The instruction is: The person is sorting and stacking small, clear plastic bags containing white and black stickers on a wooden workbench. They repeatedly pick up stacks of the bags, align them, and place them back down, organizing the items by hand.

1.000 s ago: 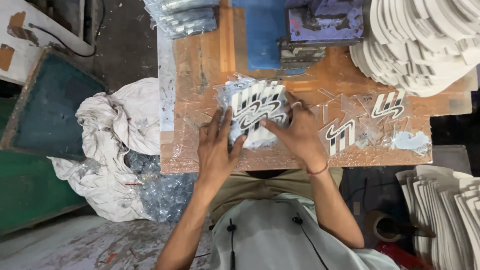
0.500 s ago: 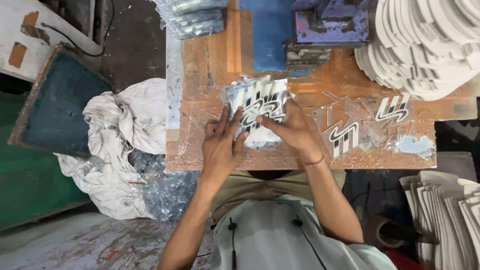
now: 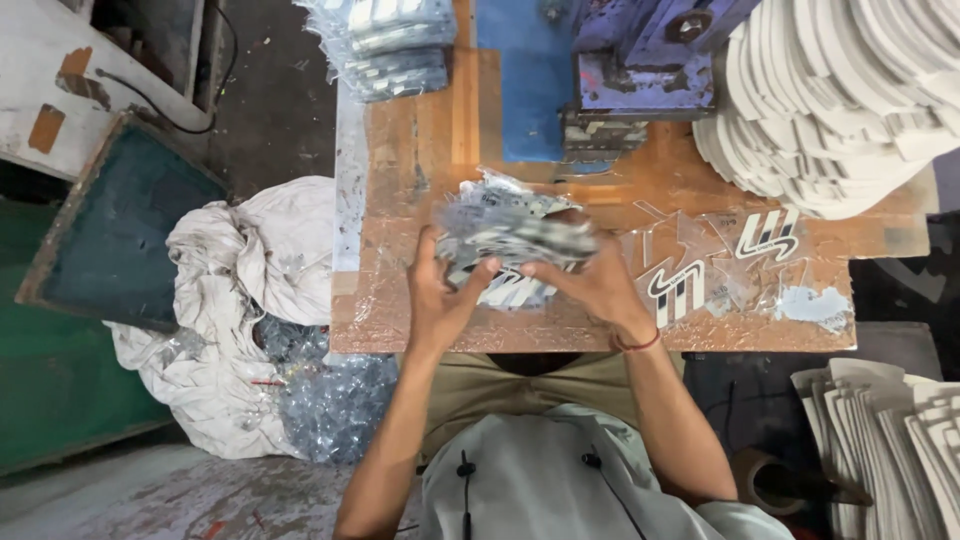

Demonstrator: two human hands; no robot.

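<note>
Pinching film stack (image 3: 515,228) between left hand (image 3: 438,300), right hand (image 3: 590,285).

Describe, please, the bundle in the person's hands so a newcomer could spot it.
Start at the brown worktable. Above its near edge, the left hand and right hand hold a bundle of clear plastic sheets. Unlike the flat striped cutouts alongside, it is raised and crinkled.

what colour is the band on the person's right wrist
Red: a thin band around the right wrist, just below the right hand, seen in the head view.
</note>
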